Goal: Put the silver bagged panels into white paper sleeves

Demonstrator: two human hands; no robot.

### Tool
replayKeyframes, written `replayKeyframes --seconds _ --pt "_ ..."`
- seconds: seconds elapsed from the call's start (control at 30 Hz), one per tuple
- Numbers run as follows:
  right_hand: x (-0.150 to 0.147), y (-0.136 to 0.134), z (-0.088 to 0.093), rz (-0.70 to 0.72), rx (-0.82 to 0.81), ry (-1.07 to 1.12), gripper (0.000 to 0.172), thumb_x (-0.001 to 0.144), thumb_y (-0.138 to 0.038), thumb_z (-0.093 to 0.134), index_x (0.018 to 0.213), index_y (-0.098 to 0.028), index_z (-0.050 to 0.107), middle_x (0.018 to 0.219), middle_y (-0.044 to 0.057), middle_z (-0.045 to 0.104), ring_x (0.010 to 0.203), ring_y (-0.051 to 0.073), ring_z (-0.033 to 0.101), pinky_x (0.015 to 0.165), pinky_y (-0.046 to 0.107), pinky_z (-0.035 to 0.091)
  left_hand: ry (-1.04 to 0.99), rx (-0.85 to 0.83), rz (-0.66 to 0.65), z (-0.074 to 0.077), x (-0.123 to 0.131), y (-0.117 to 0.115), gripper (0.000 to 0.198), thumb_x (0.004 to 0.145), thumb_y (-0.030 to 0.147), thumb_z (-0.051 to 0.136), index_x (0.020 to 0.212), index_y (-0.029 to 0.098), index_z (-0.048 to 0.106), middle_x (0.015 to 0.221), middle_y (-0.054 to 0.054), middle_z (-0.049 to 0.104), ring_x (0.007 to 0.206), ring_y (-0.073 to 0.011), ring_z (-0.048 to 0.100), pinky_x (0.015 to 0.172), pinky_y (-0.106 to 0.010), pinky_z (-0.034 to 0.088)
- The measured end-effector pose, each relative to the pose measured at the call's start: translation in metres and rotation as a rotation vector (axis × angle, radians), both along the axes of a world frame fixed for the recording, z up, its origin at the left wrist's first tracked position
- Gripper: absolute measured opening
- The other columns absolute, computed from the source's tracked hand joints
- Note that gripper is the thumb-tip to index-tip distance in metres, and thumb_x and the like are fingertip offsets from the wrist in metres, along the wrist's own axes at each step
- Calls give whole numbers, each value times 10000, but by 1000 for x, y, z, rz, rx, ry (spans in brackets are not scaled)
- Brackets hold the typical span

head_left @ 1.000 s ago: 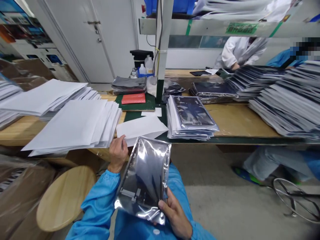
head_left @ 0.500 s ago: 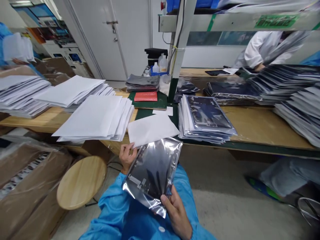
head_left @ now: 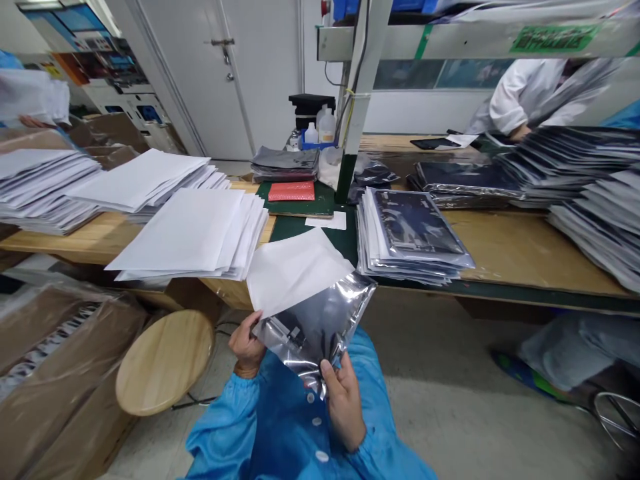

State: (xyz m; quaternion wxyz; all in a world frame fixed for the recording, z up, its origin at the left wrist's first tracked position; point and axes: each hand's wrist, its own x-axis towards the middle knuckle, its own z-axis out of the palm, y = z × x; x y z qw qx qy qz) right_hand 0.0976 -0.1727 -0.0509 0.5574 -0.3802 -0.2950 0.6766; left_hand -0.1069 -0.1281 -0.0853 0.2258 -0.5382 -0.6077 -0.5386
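My right hand (head_left: 345,400) pinches the near corner of a shiny silver antistatic bag (head_left: 320,320) between thumb and fingers. Through its film a dark flat panel with small pale parts shows. My left hand (head_left: 249,343) is closed at the bag's left side, on the near corner of a thin white sheet (head_left: 295,267). This sheet now lies over the far left half of the bag, and its far end reaches the table edge. Whether the left fingers also grip the bag, I cannot tell.
Stacks of white flat packets (head_left: 185,227) stand left on the wooden table. A stack of bagged panels (head_left: 415,227) is at the right. A red bubble pouch (head_left: 291,191) lies behind. A round stool (head_left: 165,363) stands at lower left, and a co-worker's white sleeve (head_left: 520,93) shows far right.
The white sheet has come towards me and now covers more of the silver bag. My left hand has moved down and slightly left; my right hand has risen a little with the bag.
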Motion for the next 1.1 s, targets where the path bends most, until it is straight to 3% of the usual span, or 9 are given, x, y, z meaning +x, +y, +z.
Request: replayKeyframes --seconds 0.2,0.37,0.53,0.67,0.73,0.8,0.87,1.0,1.1 --pt "-10 7 -5 51 -89 12 589 830 -464 733 1323 -214 530 996 72 758 848 270 721 710 383 596 -2 67 138 7 7 -19 142 832 251 642 930 173 708 785 -57 744 667 -163 692 641 -250 530" --pt "-6 8 -5 11 -105 -10 531 825 -465 742 1266 -226 568 945 57 762 815 256 717 699 359 580 7 67 143 9 13 -23 87 827 226 620 886 202 678 741 -46 720 646 -168 681 612 -277 533" --pt "-14 14 -9 -23 -90 2 523 839 -461 727 1267 -220 546 957 54 757 798 243 715 716 367 578 -63 -28 -100 -2 44 -37 34 817 225 665 842 229 642 703 -31 690 632 -172 667 599 -291 532" --pt "-25 24 -14 0 -2 37 534 862 -441 706 1318 -244 510 1110 55 725 995 239 688 881 389 546 -456 -120 -298 -4 69 -44 120 866 324 618 939 229 615 724 -36 660 635 -168 651 576 -274 520" --pt "-31 27 -17 4 25 24 562 850 -440 719 1332 -246 505 1146 54 710 1031 231 670 901 377 537 -771 -63 -360 3 72 -38 328 855 414 630 1113 222 567 867 -67 678 746 -181 675 630 -279 540" --pt "-36 29 -21 32 17 27 580 847 -447 721 1345 -256 492 1112 46 713 914 213 687 805 355 568 -1026 -29 -430 16 70 -27 535 813 499 661 1237 206 516 1049 -113 682 915 -223 686 758 -327 565" --pt "-39 31 -24 104 15 34 565 853 -464 709 1333 -257 495 1030 36 722 758 194 679 688 335 580 -1173 -90 -443 30 64 -13 580 788 524 686 1236 182 551 1118 -131 687 1019 -265 675 877 -387 556" --pt "-29 51 -19 247 117 -138 425 825 -485 726 1129 -212 610 923 54 713 757 217 670 672 348 573 -1093 -136 -320 60 45 12 460 791 513 694 1093 167 669 1025 -112 729 1053 -288 668 973 -435 530" --pt "-5 87 2 -14 281 -404 324 833 -483 709 978 -202 641 926 75 686 802 231 654 750 385 558 -855 -104 -309 85 22 32 509 728 577 724 1043 178 698 985 -114 735 1046 -311 662 967 -473 539"
